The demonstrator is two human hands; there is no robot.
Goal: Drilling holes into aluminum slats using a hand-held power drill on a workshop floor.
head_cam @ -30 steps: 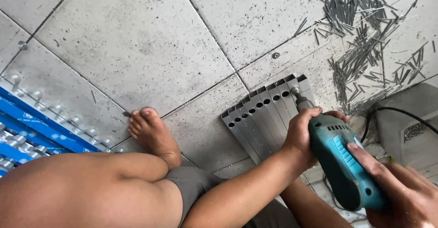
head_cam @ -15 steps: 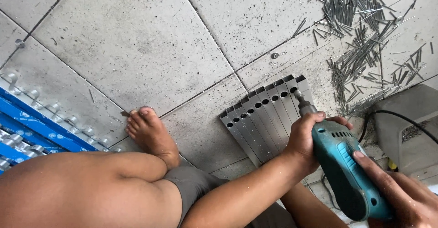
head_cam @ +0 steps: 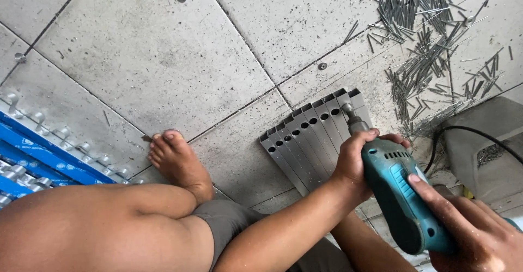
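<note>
Both hands hold a teal drill with its bit on a fan of grey metal bars.

The left hand wraps closed around the front of the drill, the right hand closes on its handle at 5 o'clock. The bars lie on the floor, near centre. Loose nails lie at 1 o'clock, a bare foot at 9 o'clock from the bars.

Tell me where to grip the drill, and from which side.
Judging by its pose, take the drill at two places: the rear handle from the right, where the right hand wraps it, and the front collar behind the chuck from the left, where the left hand steadies it. The body tilts down toward the metal profiles, so both hands come from behind.
</note>
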